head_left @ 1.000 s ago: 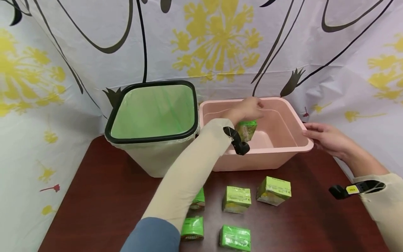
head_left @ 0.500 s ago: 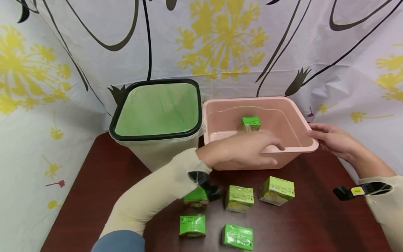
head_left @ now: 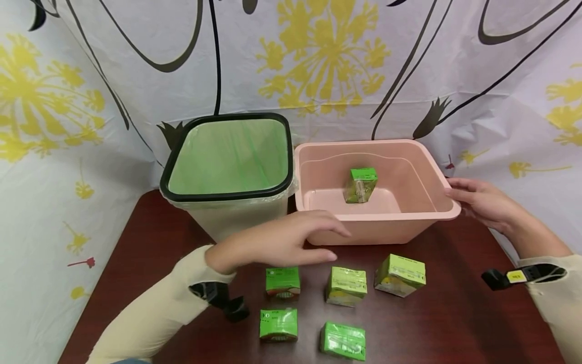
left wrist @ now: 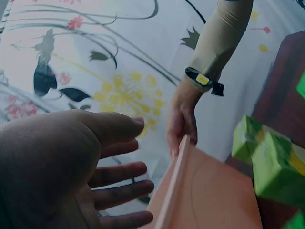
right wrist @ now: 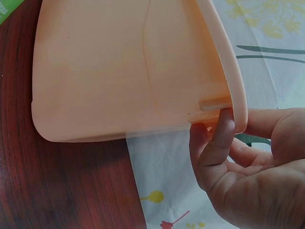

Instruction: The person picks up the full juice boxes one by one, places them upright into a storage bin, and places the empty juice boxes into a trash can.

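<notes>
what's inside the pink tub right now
One green carton stands on the floor of the pink tub, near its far wall. The rest of the visible floor is bare; the strip just behind the near wall is hidden by that wall.

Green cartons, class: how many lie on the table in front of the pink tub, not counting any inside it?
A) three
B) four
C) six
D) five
D: five green cartons lie on the table in front of the pink tub, three in the row nearer the tub and two in the row behind it; one more stands inside the tub.
</notes>
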Action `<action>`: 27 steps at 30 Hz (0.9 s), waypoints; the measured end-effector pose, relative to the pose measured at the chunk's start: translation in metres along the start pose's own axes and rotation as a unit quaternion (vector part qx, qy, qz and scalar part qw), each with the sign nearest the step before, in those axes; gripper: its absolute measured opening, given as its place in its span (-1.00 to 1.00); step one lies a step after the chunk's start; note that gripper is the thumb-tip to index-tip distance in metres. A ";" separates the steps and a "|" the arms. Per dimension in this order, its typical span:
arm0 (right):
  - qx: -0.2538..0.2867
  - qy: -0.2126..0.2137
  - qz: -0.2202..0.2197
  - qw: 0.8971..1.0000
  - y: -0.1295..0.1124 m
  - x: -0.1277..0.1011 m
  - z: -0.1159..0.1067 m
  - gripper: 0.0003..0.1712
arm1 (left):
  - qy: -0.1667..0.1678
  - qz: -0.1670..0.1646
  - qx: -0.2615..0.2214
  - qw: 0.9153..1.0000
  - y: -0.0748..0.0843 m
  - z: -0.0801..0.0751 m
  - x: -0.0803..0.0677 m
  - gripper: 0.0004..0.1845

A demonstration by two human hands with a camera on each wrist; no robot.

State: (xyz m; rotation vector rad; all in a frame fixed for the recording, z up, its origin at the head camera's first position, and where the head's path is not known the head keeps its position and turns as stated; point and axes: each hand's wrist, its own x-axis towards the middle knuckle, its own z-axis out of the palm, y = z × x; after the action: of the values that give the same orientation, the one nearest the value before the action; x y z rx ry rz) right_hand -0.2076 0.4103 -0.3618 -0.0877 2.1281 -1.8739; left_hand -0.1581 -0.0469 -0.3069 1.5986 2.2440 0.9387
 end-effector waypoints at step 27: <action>-0.001 0.001 0.000 1.000 0.000 -0.001 0.000 -0.59 | 0.169 -0.076 -0.161 0.969 -0.074 0.068 -0.147 -0.38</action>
State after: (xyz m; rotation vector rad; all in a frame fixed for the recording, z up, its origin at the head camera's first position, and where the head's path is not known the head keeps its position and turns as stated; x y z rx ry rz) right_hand -0.2067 0.4107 -0.3612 -0.0859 2.1310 -1.8721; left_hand -0.1234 -0.1705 -0.4305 1.1811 2.2290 1.5348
